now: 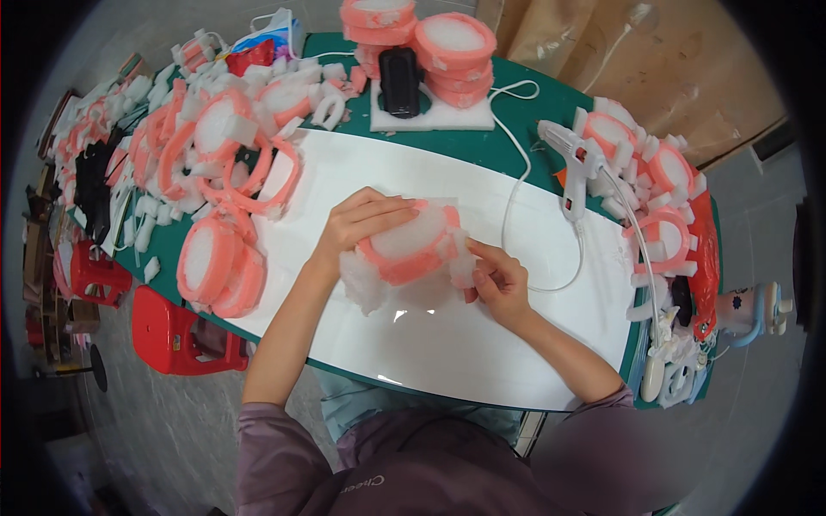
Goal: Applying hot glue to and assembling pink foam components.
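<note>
A foam piece with a white fluffy middle (403,238) and a pink rim (415,267) is held just over the white board (344,340). My left hand (360,225) grips it from the upper left, fingers laid across its top and thumb hidden. At its right end my right hand (502,285) pinches a ragged white-and-pink bit of foam (462,262) between thumb and forefinger. Whether that bit is attached to the larger piece I cannot tell. A loose-looking white foam flap (363,286) hangs at the lower left of the piece.
A white glue gun (571,163) lies on the right with its cord (508,219) curling across the board. Pink-and-white foam rings (225,129) heap up at the left. Stacked foam discs (456,56) and a black case (399,82) stand at the back. A red stool (163,334) is at left.
</note>
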The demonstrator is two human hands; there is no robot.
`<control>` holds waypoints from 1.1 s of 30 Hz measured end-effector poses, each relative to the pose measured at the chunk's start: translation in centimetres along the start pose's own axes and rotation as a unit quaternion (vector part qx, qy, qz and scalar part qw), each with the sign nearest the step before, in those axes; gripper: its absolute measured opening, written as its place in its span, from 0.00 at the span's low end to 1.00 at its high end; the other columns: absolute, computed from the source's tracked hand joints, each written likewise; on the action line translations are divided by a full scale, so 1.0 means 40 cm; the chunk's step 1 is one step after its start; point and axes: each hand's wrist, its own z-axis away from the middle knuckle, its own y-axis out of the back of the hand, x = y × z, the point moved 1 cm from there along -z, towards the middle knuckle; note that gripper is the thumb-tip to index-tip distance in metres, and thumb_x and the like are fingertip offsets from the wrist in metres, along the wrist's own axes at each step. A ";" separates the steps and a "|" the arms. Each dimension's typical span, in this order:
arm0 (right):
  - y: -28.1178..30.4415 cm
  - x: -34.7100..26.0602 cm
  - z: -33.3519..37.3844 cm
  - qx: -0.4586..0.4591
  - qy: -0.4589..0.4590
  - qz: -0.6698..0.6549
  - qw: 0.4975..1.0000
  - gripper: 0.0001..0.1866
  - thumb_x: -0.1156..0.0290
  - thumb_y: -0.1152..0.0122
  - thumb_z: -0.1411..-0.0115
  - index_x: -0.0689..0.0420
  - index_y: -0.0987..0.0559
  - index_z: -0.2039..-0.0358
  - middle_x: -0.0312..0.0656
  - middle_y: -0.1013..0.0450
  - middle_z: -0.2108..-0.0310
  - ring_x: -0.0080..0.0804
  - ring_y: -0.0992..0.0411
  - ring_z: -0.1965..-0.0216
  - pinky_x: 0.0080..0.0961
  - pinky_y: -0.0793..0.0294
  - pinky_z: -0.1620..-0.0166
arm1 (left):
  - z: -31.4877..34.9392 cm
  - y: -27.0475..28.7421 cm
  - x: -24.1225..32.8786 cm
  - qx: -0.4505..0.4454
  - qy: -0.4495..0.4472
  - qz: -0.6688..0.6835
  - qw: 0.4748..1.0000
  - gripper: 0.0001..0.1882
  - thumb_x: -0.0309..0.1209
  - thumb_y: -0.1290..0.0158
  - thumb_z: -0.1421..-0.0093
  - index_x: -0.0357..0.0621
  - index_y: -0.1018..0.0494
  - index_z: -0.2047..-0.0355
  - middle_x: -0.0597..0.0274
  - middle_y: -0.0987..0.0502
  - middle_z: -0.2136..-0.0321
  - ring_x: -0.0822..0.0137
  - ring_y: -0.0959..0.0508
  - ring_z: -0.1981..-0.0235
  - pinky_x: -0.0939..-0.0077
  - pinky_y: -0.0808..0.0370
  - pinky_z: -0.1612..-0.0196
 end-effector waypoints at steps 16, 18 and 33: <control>-0.006 0.024 0.005 0.029 -0.014 -0.056 0.998 0.18 0.79 0.56 0.43 0.61 0.34 0.50 0.35 0.31 0.83 0.18 0.37 0.86 0.13 0.39 0.80 | 0.021 -0.008 -0.025 -0.004 -0.028 0.044 0.999 0.18 0.30 0.47 0.63 0.40 0.25 0.68 0.61 0.24 0.65 0.63 0.27 0.69 0.78 0.27 0.67; -0.007 0.023 0.006 0.034 -0.021 -0.061 0.997 0.19 0.79 0.57 0.44 0.60 0.34 0.50 0.36 0.30 0.82 0.18 0.37 0.86 0.13 0.39 0.80 | 0.025 -0.011 -0.024 -0.004 -0.022 0.047 0.999 0.18 0.30 0.47 0.63 0.40 0.25 0.67 0.61 0.24 0.64 0.63 0.27 0.69 0.78 0.27 0.66; -0.003 0.002 -0.013 0.001 -0.079 -0.043 0.996 0.20 0.78 0.57 0.45 0.57 0.33 0.49 0.34 0.37 0.89 0.17 0.39 0.86 0.14 0.36 0.78 | 0.008 -0.003 -0.010 -0.002 -0.020 -0.021 1.000 0.20 0.27 0.45 0.65 0.42 0.25 0.67 0.62 0.23 0.66 0.63 0.26 0.70 0.77 0.26 0.66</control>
